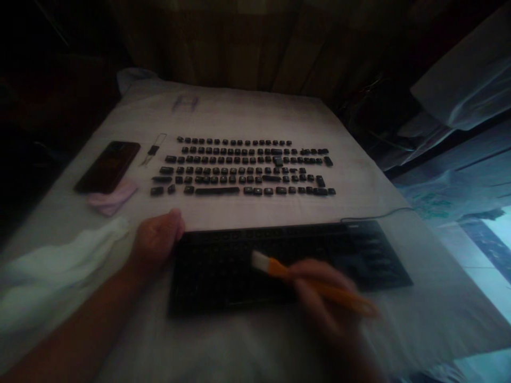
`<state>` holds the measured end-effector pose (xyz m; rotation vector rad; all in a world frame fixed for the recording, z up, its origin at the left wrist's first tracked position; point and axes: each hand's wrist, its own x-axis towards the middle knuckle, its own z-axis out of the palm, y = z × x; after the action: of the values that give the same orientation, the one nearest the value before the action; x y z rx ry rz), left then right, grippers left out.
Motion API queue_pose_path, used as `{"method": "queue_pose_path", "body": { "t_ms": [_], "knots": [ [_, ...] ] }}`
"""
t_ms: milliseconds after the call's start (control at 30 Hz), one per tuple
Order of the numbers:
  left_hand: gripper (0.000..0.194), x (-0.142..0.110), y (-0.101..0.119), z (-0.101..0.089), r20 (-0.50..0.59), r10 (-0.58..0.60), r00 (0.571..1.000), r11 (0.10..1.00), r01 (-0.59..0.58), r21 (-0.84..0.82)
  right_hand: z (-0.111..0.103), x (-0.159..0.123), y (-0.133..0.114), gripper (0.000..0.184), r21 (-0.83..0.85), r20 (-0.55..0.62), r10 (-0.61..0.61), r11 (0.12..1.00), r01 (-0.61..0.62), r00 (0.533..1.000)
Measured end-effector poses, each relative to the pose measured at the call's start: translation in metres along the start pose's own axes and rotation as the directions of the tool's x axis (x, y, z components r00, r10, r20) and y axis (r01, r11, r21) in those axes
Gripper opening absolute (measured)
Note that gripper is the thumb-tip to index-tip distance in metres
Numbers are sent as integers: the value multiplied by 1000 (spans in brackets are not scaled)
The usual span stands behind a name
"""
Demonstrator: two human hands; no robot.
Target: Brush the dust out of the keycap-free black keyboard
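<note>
A black keyboard base [223, 282] with its keycaps off lies near me on the cloth. My right hand [323, 287] is closed round an orange-handled brush [339, 295], whose pale bristles are over the middle of the base. At the base's far left corner, my left hand [157, 239] has its fingers curled in against the edge; they seem to grip it, though the fingertips are hidden. Beyond the base, loose black keycaps [223, 171] are laid out in several rows, with the long space bar [217, 190] in the nearest row. My right hand is smeared by motion.
A dark phone [107, 167] lies at the left, partly on a pink cloth [114, 198]. Beside it is a wire keycap puller [154, 150]. A white cloth [59, 266] is bunched near my left forearm. A thin cable [383, 215] runs off the right table edge.
</note>
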<state>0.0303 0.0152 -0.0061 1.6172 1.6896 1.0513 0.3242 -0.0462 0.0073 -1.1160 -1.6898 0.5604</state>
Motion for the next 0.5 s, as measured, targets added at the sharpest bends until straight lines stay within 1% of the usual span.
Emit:
{"method": "queue_pose_path", "body": {
  "t_ms": [67, 133, 300, 400, 500],
  "knots": [
    [62, 0, -1, 0, 1, 1, 1000, 1000, -1, -10, 0, -4, 5, 18, 2, -51, 82, 997, -82, 995],
    [60, 0, -1, 0, 1, 1, 1000, 1000, -1, -15, 0, -7, 10, 18, 9, -65, 130, 991, -130, 989],
    [59, 0, -1, -1, 7, 0, 1000, 1000, 0, -4, 0, -13, 16, 15, 42, -66, 146, 989, -144, 987],
    [59, 0, -2, -1, 7, -5, 1000, 1000, 5, -16, 1, -14, 15, 19, -12, -108, 168, 985, -170, 980],
    [60, -1, -3, -1, 10, -19, 1000, 1000, 19, -17, 3, -14, 13, 21, -67, -110, 164, 983, -172, 980]
  ]
}}
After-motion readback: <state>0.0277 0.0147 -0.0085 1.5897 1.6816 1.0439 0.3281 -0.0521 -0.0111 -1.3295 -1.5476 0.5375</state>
